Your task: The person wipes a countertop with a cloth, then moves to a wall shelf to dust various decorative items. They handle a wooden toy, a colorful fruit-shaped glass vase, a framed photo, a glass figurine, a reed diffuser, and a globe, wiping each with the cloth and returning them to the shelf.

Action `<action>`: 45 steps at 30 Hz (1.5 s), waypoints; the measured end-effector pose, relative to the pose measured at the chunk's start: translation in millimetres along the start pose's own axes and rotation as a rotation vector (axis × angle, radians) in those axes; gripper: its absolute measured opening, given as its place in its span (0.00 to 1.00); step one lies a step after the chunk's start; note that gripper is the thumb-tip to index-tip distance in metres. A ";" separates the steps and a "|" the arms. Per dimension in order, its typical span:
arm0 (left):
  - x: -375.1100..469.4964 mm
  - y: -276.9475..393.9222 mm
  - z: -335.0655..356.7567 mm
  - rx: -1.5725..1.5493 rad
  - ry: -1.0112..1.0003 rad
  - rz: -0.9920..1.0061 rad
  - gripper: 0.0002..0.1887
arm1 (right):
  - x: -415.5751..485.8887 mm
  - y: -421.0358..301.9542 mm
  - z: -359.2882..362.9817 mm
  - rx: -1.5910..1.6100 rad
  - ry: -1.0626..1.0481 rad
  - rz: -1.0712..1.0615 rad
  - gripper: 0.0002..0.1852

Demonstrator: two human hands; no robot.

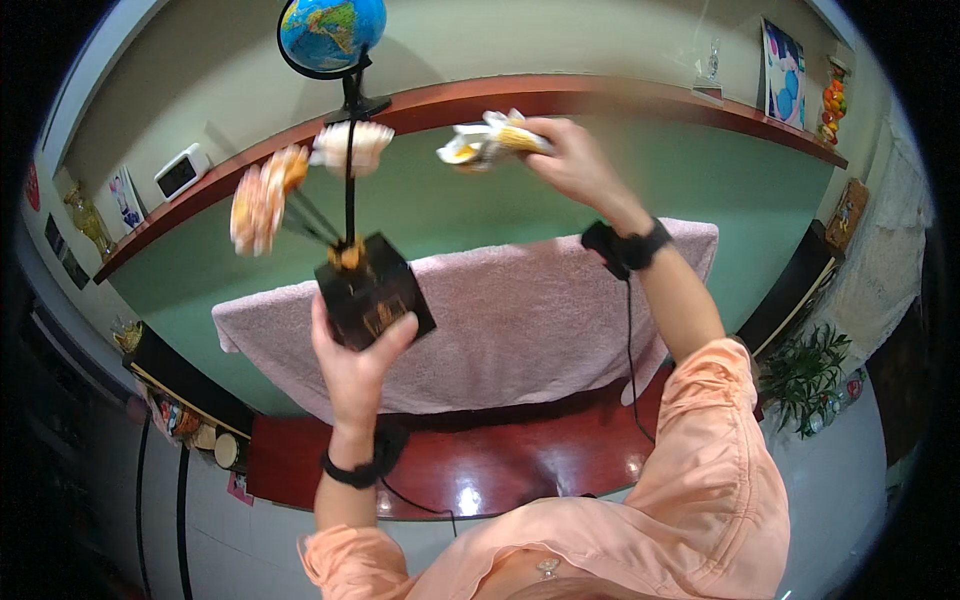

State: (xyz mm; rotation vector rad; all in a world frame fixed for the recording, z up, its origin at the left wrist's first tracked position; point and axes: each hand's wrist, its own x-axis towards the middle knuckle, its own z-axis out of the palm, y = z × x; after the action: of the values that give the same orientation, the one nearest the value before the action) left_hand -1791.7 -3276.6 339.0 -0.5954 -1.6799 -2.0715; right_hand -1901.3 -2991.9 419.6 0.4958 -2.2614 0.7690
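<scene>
My left hand (358, 367) grips a black square diffuser bottle (375, 292) with gold lettering, tilted in the air before the pink towel. Dark reed sticks (311, 217) rise from its gold neck. At their ends are a blurred peach-orange artificial flower (262, 199) and a whitish one (364, 146). My right hand (574, 161) pinches a crumpled white-and-yellow cloth (495, 141) in front of the shelf's edge, apart from the bottle. Both wrists wear black bands with cables.
A red wooden shelf (555, 94) carries a globe (330, 30), a white digital clock (182, 172), photo prints and glass ornaments. Below, a pink towel (510, 322) covers a wide panel over a glossy red cabinet (525, 465). Black tower speakers (791, 292) flank it; a plant (806, 371) stands right.
</scene>
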 end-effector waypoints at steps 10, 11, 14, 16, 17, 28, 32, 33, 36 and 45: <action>144.4 5.3 107.9 -0.040 -0.175 0.183 0.34 | -118.0 44.7 -110.8 0.429 -0.140 0.138 0.21; 159.4 2.7 123.0 -0.004 -0.185 0.212 0.35 | -126.3 47.5 -117.4 0.420 -0.147 0.132 0.20; 195.5 -8.5 165.0 0.102 -0.215 0.257 0.36 | -142.9 58.3 -128.3 0.388 -0.155 0.154 0.19; 215.2 -18.8 194.3 0.164 -0.167 0.320 0.36 | -153.2 67.3 -134.9 0.395 -0.158 0.198 0.18; 222.9 -24.0 206.6 0.257 -0.101 0.327 0.38 | -158.8 71.9 -137.2 0.430 -0.136 0.206 0.17; 264.4 -58.3 263.7 0.579 -0.139 0.296 0.38 | -197.2 123.3 -154.0 0.498 -0.124 0.191 0.23; 269.7 -50.3 262.5 0.629 -0.319 0.188 0.33 | -196.8 136.9 -144.5 0.563 -0.143 0.198 0.23; 270.2 -47.6 260.5 0.608 -0.371 0.152 0.31 | -196.4 138.7 -141.5 0.568 -0.151 0.199 0.23; 271.1 -41.7 251.7 0.659 -0.405 0.057 0.34 | -194.7 141.6 -135.0 0.584 -0.122 0.186 0.22; 297.3 -52.0 239.2 0.781 -0.429 -0.031 0.36 | -204.4 150.2 -133.5 0.643 -0.250 0.168 0.22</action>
State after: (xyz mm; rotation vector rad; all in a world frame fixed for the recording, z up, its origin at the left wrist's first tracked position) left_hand -2049.2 -3045.4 508.0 -0.7585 -2.5275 -1.1673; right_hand -1775.7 -2766.4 295.0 0.7312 -2.2671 1.6153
